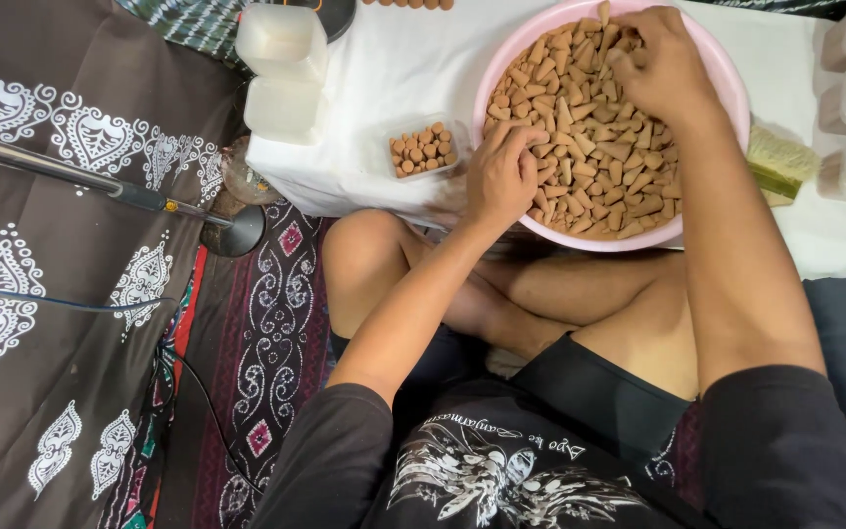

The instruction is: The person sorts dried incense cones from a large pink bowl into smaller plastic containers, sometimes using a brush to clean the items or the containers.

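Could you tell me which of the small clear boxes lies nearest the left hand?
The open cone-filled box beside the left hand; the others sit far right.

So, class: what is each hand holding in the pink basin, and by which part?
Both the left hand and right hand are among the brown cones; any grip is hidden.

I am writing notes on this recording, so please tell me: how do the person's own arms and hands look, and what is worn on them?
Both arms are bare from the upper arm down. Short black sleeves end above the elbows, part of a black shirt with a white winged print on the chest. The left hand and right hand wear no gloves; no ring, watch or bracelet shows. No cables or markings appear on the arms.
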